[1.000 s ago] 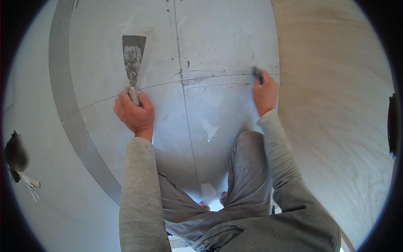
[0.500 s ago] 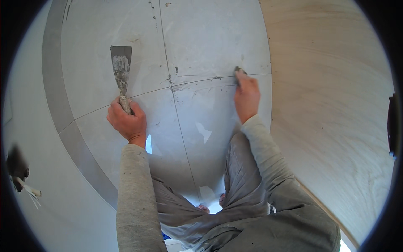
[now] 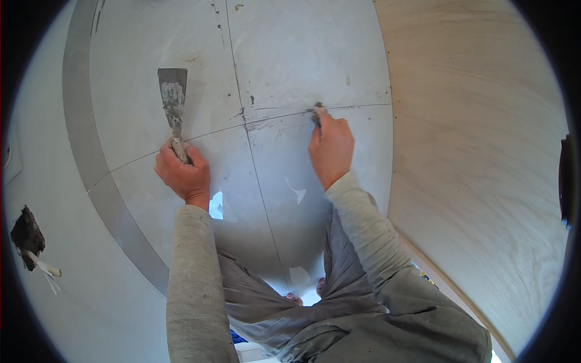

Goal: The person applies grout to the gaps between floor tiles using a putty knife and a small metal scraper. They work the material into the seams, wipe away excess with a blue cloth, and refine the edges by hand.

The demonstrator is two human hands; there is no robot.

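Observation:
My left hand [image 3: 183,175] is closed around the handle of a putty knife [image 3: 173,100], its grey-smeared blade pointing away from me over the tiles. Between the fingers of my right hand [image 3: 333,148] is a small dark-grey piece [image 3: 316,116], mostly covered, so its kind cannot be made out. That hand is down at the crosswise joint [image 3: 284,115], right of where it meets the lengthwise joint. Dark smears and crumbs lie around this crossing on the pale, glossy tiles [image 3: 290,54].
A grey border strip [image 3: 109,209] runs along the left wall, where wires [image 3: 45,266] stick out of a ragged hole [image 3: 28,233]. On the right stands a wood-grained panel [image 3: 472,133]. My bent legs [image 3: 260,287] are close below my hands.
My right hand has slid left along the crosswise joint with the small dark piece, coming nearer to the crossing. My left hand and the putty knife have hardly moved.

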